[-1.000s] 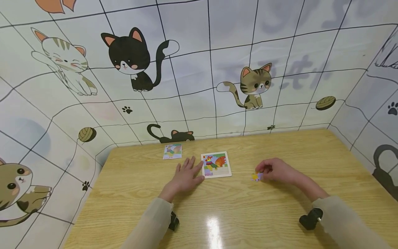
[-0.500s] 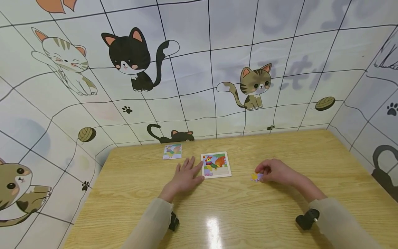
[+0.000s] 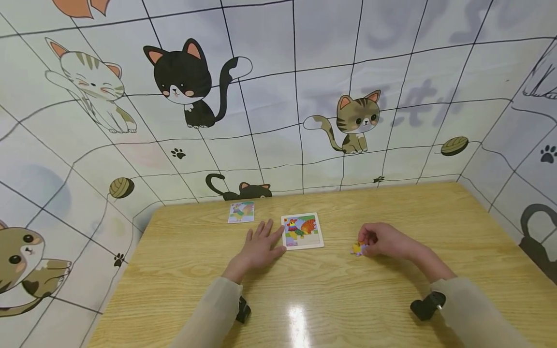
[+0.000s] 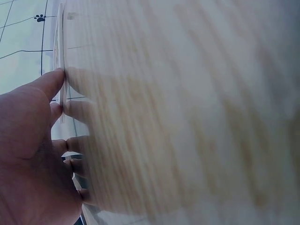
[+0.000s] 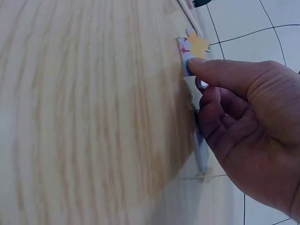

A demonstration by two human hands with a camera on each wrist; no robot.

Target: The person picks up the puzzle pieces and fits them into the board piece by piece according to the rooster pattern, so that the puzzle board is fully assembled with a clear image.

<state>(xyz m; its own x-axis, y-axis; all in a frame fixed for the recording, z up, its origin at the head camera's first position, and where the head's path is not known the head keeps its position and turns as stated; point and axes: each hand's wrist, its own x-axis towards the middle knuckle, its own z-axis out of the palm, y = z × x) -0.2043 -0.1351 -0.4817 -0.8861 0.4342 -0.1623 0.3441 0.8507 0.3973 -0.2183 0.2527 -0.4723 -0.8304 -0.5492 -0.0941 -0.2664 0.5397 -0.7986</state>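
Note:
A square white-framed jigsaw puzzle [image 3: 321, 237] with a colourful rooster picture lies mid-table; bare backing shows at its lower right. My left hand [image 3: 259, 245] lies flat with fingers spread, thumb and index finger at the frame's left edge. In the left wrist view its thumb [image 4: 49, 84] touches the frame's edge. To the right of the puzzle, my right hand [image 3: 385, 240] pinches a yellow and lilac puzzle piece [image 3: 358, 249] close over the table. The right wrist view shows the thumb on this piece [image 5: 184, 49], and another bluish piece [image 5: 200, 150] below the curled fingers.
A square picture card [image 3: 241, 212] with the same rooster lies behind my left hand. The wooden table [image 3: 339, 299] meets a wall covering [image 3: 270, 111] printed with cats at its back edge. Black wrist cameras [image 3: 428, 306] sit at both sleeves.
The puzzle piece at my right fingertips has turned slightly, showing more yellow and less lilac. My right wrist has shifted a little to the left. My left hand stays put.

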